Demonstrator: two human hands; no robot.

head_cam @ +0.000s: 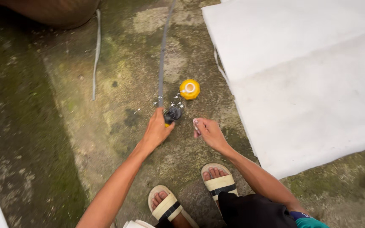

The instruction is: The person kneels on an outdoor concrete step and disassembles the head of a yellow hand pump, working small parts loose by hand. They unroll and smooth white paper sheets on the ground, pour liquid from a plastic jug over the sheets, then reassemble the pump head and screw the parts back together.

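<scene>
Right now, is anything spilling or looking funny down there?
Yes. Water droplets are spraying out where the left hand holds the grey hose at its black fitting. A yellow cap-like piece lies loose on the mossy concrete just beyond.

packages: none | labels: none | signs: none | screens: none

Small object in right hand (208, 131) too blurred to tell; hose (162, 55) cut off at top.

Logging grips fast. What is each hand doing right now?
Left hand: closed on the hose nozzle.
Right hand: closed on a small pale thing; what it is cannot be told.
</scene>
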